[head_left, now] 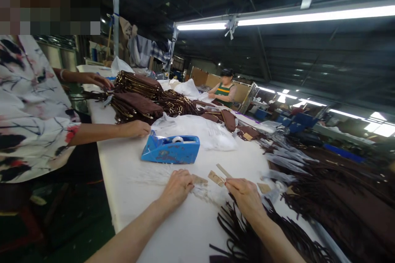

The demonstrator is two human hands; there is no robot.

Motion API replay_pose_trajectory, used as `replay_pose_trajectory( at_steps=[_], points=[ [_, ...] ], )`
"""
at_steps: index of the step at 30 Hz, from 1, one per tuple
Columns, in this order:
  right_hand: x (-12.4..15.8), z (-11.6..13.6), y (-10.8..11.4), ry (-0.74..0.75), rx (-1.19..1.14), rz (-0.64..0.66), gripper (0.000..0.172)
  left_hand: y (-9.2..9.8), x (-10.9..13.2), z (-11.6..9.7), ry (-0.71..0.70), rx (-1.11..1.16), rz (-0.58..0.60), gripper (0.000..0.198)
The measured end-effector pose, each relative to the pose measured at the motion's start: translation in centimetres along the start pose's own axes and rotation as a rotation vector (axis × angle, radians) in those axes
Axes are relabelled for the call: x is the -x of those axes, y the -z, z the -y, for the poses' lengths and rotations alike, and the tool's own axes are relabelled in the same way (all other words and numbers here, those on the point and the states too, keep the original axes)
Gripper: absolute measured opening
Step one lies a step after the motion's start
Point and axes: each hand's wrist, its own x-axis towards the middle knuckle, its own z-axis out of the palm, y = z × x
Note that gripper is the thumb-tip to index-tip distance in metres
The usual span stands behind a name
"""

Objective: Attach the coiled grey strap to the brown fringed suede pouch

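My left hand [178, 185] rests low over the white table with its fingers curled together. A small brown tag [200, 180] touches its fingertips, and white strings [205, 193] lie tangled below. What the fingers grip is hidden. My right hand [245, 193] is closed in a pinch at the end of another brown tag [215, 178]. A narrow grey-brown strip [223, 170] lies just beyond it. Under my right wrist spreads dark brown leather-like fringe [231, 230]. A blue tape dispenser [173, 150] stands on the table beyond my left hand.
Stacked brown bags [135, 104] with gold hardware lie back left. A co-worker's hand [135, 128] reaches near the dispenser. A white plastic bag [200, 131] sits behind it. Brown fringed pieces [333, 189] pile at right. Another person [225, 89] stands at the far side.
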Motion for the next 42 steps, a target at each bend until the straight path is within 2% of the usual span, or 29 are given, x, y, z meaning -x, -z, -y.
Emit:
replay_pose_trajectory(
  at_steps=[4,7,8,10,12,13,16,17,19,21,23,25,28,30,31,32,34,37,40,42],
  points=[
    [2.7,-3.0,3.7,-0.093,0.004,-0.067,0.027,0.0,0.1,0.2,-0.030,-0.034,-0.005,0.018],
    [6.6,-5.3,7.3,-0.176,-0.020,-0.146,0.031,-0.3,0.3,0.8,-0.071,-0.059,-0.002,0.019],
    [8.3,-5.9,8.4,-0.200,-0.027,-0.178,0.032,-0.4,0.3,0.9,-0.096,-0.083,-0.039,0.018],
    [11.9,-6.6,10.5,-0.225,-0.012,-0.244,0.033,-0.4,0.6,0.0,-0.211,-0.162,-0.231,0.016],
    [15.4,-6.5,11.8,-0.208,0.042,-0.277,0.031,-0.1,1.3,-2.7,-0.423,-0.241,-0.496,0.029],
    [17.1,-6.1,12.2,-0.187,0.075,-0.277,0.029,0.1,2.0,-4.8,-0.547,-0.253,-0.574,0.037],
    [21.4,-4.7,12.6,-0.080,0.178,-0.233,0.024,0.2,4.6,-12.6,-0.870,-0.173,-0.607,0.040],
    [22.6,-4.2,12.7,-0.037,0.209,-0.220,0.022,-0.2,5.4,-15.0,-0.976,-0.165,-0.552,0.040],
    [25.0,-3.6,12.8,0.025,0.259,-0.205,0.019,-1.8,7.0,-18.8,-1.097,-0.109,-0.385,0.034],
    [27.4,-3.8,13.2,0.035,0.295,-0.197,0.016,-3.7,8.1,-20.6,-1.117,-0.011,-0.231,0.023],
    [29.7,-4.5,13.7,-0.008,0.328,-0.211,0.015,-5.1,8.7,-21.0,-1.091,0.080,-0.158,0.024],
    [31.8,-5.5,14.1,-0.049,0.333,-0.258,0.018,-5.5,8.9,-21.0,-1.070,0.114,-0.165,0.026],
    [33.8,-6.3,14.0,-0.091,0.294,-0.282,0.019,-5.0,9.1,-22.4,-1.112,0.123,-0.328,0.020],
    [34.3,-6.0,13.8,-0.101,0.266,-0.259,0.017,-5.0,9.4,-24.0,-1.194,0.085,-0.443,0.027],
    [34.4,-5.8,13.7,-0.109,0.255,-0.241,0.016,-5.3,9.6,-24.8,-1.237,0.056,-0.463,0.030],
    [34.5,-5.6,13.7,-0.112,0.243,-0.227,0.016,-5.7,9.7,-25.4,-1.276,0.031,-0.441,0.030],
    [35.1,-5.4,13.8,-0.132,0.220,-0.195,0.014,-6.7,10.0,-26.0,-1.308,0.007,-0.294,0.027],
    [36.9,-6.4,14.1,-0.189,0.200,-0.180,0.015,-7.7,10.2,-25.3,-1.276,0.022,-0.073,0.028],
    [38.6,-7.4,13.8,-0.263,0.277,-0.235,0.014,-8.1,10.5,-24.4,-1.266,0.014,-0.006,0.026],
    [38.6,-7.1,12.8,-0.261,0.339,-0.257,0.029,-8.6,10.9,-24.7,-1.263,-0.015,-0.027,0.028]
  ],
)
